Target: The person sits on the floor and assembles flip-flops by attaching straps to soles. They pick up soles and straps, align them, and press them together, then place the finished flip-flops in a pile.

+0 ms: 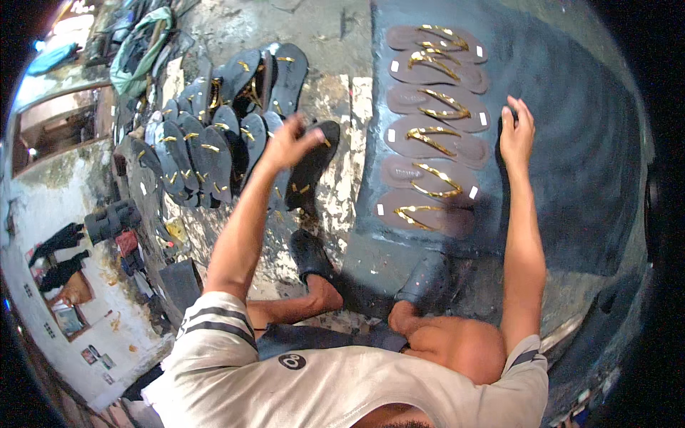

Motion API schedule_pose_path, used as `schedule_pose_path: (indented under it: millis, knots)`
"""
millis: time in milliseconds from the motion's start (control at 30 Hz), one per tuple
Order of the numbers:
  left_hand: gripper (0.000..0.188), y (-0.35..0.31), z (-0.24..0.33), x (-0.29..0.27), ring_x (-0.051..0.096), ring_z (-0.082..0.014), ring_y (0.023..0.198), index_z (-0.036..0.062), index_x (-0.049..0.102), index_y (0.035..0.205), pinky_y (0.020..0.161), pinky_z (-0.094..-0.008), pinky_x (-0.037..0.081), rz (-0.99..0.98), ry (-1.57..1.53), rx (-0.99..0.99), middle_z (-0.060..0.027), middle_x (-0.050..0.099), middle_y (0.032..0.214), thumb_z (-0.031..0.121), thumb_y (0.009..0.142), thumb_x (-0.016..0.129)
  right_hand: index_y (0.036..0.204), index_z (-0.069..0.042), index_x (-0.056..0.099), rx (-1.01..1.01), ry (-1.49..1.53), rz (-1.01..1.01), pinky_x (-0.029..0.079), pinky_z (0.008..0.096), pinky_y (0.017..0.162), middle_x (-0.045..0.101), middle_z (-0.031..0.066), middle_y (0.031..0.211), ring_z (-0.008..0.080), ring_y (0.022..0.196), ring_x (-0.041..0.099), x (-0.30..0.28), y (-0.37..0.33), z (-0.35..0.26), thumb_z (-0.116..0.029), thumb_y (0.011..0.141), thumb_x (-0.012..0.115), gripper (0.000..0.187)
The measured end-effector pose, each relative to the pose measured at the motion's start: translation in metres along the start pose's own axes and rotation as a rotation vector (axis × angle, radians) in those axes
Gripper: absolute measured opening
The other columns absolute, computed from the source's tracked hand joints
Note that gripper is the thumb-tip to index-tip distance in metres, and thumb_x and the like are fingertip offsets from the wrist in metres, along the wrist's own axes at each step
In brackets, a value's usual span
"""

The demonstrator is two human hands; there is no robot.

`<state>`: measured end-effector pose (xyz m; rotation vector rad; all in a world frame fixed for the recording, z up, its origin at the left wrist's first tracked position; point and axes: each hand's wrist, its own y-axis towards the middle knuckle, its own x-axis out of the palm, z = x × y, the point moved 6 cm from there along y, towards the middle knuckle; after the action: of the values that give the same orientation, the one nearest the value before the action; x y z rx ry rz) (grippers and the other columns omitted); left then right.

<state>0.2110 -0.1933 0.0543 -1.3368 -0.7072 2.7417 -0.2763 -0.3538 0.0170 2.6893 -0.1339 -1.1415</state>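
Observation:
My left hand is at the right end of a cluster of dark flip-flops. Its blurred thumb and fingers are apart, with the thumb across the upper end of the nearest black flip-flop; firm contact cannot be made out. Standing on their sides, dark flip-flops show soles dotted with gold strap ends. My right hand hovers open over a dark mat, holding nothing. Beside it, several brown flip-flops with gold straps lie flat in a column, each bearing a small white label.
My feet wear dark clogs, the left clog and the right clog, close to the goods. At the left rises a stained wall with a framed opening. A green fabric bundle lies at the upper left.

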Motion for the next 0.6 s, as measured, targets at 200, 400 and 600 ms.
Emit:
schedule_pose_path:
  millis: [200,400,600]
  knots:
    - [0.056,-0.011,0.022,-0.001,0.065,-0.0372,0.104,0.0020,0.063,0.121,0.090,-0.0425,0.049,0.162,0.251,0.061,-0.0224,0.067,0.112,0.043,0.084,0.070,0.123,-0.006,0.062,-0.162,0.218,0.066,0.044,0.0386,0.099,0.061,0.0167,0.126,0.0295,0.122,0.054,-0.005,0.006,-0.091,-0.016,0.096,0.058,0.029]
    - [0.042,-0.027,0.133,-0.023,0.065,-0.0137,0.086,-0.0004,0.064,0.120,0.079,-0.0284,0.051,0.150,-0.289,0.131,-0.0106,0.072,0.094,0.030,0.091,0.068,0.124,-0.001,0.060,-0.001,0.763,-0.371,0.050,0.0329,0.090,0.067,0.0123,0.113,0.0199,0.102,0.064,0.008,-0.033,-0.182,-0.023,0.098,0.060,0.035]
    - [0.045,-0.040,0.208,-0.006,0.057,-0.0107,0.106,-0.0002,0.057,0.132,0.096,-0.0275,0.043,-0.044,-0.671,0.239,-0.0049,0.064,0.118,0.031,0.100,0.055,0.114,0.004,0.062,0.251,1.283,-0.679,0.052,0.0264,0.079,0.068,0.0038,0.100,0.0091,0.088,0.062,0.008,-0.042,-0.225,-0.020,0.096,0.063,0.030]
